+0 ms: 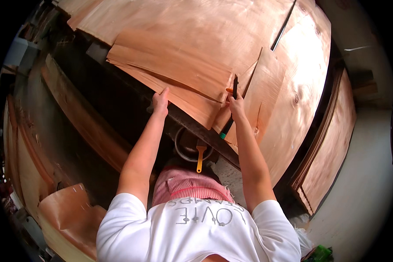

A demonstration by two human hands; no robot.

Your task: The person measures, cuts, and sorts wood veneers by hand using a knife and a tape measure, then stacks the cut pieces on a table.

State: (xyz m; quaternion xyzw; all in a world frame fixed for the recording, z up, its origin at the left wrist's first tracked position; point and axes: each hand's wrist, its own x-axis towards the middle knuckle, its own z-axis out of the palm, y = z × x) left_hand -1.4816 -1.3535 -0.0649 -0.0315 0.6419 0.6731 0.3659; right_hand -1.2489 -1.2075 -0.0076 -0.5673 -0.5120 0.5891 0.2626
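Observation:
A stack of thin reddish-brown wood veneer sheets (174,65) lies aslant at the near edge of a large pale veneer sheet (196,22). My left hand (160,101) pinches the stack's near edge, thumb on top and the fingers mostly hidden. At the stack's right end, my right hand (236,106) is closed round a slim black tool (235,87) with a green end; its exact kind is unclear. A small orange part shows beside that hand. Just right of it, a narrower veneer strip (268,81) with a split rests on the large sheet.
Below the table's dark edge (201,131) stands a round metal pot (177,144), with a yellow-handled scraper or brush (200,158) across its rim. Stacked boards (327,144) stand at the right. A curved veneer piece (72,214) lies at the lower left. A dark bar (284,26) lies at the back.

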